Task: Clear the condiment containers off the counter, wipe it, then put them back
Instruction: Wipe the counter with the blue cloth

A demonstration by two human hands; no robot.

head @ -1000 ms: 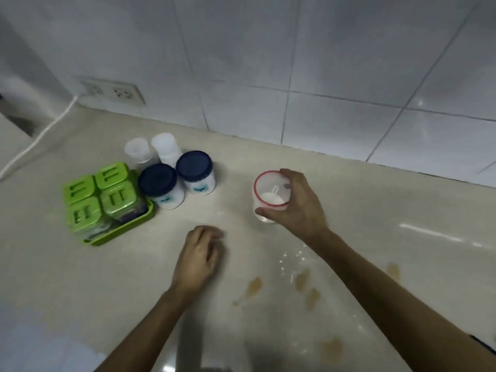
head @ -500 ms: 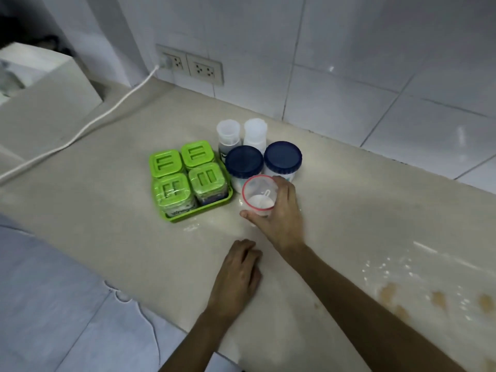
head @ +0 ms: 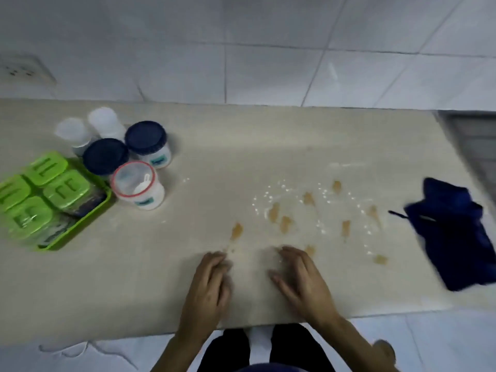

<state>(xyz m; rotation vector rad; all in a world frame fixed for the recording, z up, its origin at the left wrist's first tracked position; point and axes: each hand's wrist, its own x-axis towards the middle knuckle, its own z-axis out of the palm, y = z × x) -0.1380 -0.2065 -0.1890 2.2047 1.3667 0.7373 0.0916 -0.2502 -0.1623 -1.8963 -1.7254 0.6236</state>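
The condiment containers stand grouped at the counter's left. A red-rimmed clear jar (head: 137,185) with a white scoop inside sits beside two blue-lidded jars (head: 146,142) and two small white-capped bottles (head: 103,122). A green tray (head: 77,224) holds several green-lidded boxes. Brown stains and white grains (head: 284,218) mark the beige counter's middle. A dark blue cloth (head: 453,232) lies at the right. My left hand (head: 208,288) and my right hand (head: 302,283) rest flat near the front edge, holding nothing, fingers loosely apart.
A tiled white wall backs the counter (head: 241,135), with a socket plate (head: 21,71) at the far left. The counter's front edge runs just below my wrists. A darker recess (head: 472,135) lies at the far right.
My right hand let go of the red-rimmed jar, which now stands by the blue-lidded jars. Both hands drew back to the front edge. The view swung right, revealing the cloth.
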